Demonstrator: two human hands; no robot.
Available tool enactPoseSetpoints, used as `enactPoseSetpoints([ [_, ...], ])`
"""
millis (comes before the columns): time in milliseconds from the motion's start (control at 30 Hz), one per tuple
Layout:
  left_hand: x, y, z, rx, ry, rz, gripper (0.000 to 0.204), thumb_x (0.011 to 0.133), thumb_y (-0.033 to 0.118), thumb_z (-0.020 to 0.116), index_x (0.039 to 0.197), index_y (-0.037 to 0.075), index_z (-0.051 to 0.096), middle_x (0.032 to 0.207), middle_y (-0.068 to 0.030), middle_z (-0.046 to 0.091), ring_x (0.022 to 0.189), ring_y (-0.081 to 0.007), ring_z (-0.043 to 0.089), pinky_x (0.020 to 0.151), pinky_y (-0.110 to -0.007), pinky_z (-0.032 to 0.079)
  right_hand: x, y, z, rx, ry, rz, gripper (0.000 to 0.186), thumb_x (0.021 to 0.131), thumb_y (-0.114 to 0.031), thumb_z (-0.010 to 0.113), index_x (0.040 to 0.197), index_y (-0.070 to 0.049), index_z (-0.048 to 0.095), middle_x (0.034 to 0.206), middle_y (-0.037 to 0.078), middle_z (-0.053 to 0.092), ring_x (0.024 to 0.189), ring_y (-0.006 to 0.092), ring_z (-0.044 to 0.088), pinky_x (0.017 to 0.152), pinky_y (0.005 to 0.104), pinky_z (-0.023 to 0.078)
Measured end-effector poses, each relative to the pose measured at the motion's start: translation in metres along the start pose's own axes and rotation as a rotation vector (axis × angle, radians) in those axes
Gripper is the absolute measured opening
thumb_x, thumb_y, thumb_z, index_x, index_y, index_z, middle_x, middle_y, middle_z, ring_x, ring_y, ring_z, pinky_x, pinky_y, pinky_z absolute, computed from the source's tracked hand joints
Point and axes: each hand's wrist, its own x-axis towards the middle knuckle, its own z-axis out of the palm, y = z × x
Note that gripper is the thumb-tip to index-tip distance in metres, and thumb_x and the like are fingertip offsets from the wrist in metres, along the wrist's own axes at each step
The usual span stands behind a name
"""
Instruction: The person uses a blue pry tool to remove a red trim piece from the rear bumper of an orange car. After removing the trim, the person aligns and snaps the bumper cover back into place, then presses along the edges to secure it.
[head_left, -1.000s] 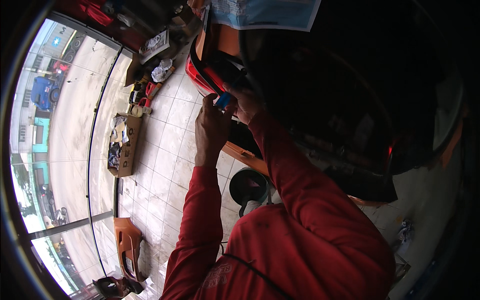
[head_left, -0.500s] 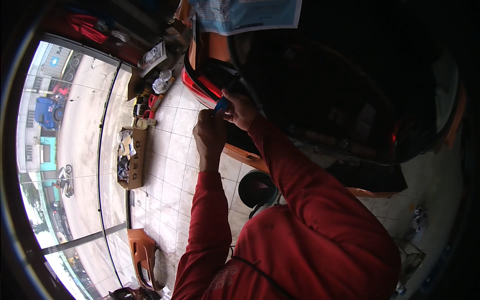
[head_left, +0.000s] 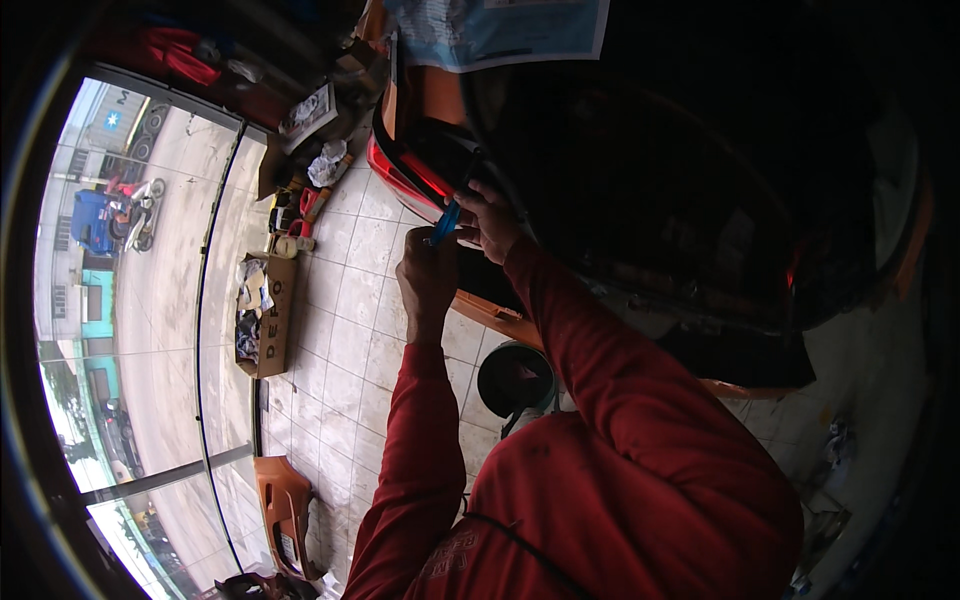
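Close to the red tail light (head_left: 392,172) at the rear corner of an orange car, my two hands meet around a thin, shiny blue strip (head_left: 446,222). My left hand (head_left: 428,272) is closed in a fist, and the strip's lower end stands up out of it. My right hand (head_left: 488,222) has its fingers bent around the strip's upper end, beside the dark opening of the car (head_left: 660,170). What the strip is made of cannot be told, and shadow hides part of the right fingertips.
A dark round bucket (head_left: 516,380) stands on the tiled floor (head_left: 340,330) below my forearms. To the left are a cardboard box (head_left: 272,325) of scraps and a loose orange bumper piece (head_left: 285,505). Blue-and-white sheeting (head_left: 500,30) hangs over the car at the top.
More of the blue strip shows between my hands, which are slightly farther apart. The view has shifted slightly. Outside, the motorcycle seen lower on the road is gone, and one shows farther up.
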Motion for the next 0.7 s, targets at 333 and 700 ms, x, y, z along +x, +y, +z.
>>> enactPoseSetpoints([
  [333,-0.066,-0.024,0.01,-0.005,-0.029,-0.02,0.027,0.097,0.025,0.07,0.113,0.003,0.062,0.081,-0.0184,0.071,0.074,-0.0374,0.073,0.063,-0.042,0.056,-0.038,0.03,-0.039,-0.225,-0.092,0.046,0.057,0.102,-0.017,0.063,0.155,-0.018,0.04,0.122,0.005,0.07,0.095,0.0152,0.07,0.079,0.0352,0.059],
  [700,-0.129,-0.04,0.044,-0.04,-0.1,-0.095,0.037,0.098,0.026,0.069,0.126,0.002,0.066,0.089,-0.0239,0.073,0.085,-0.04,0.075,0.069,-0.044,0.057,-0.061,0.066,-0.1,-0.226,-0.008,0.144,0.072,0.099,-0.012,0.063,0.162,-0.02,0.029,0.118,0.005,0.069,0.09,0.0138,0.07,0.074,0.033,0.063],
])
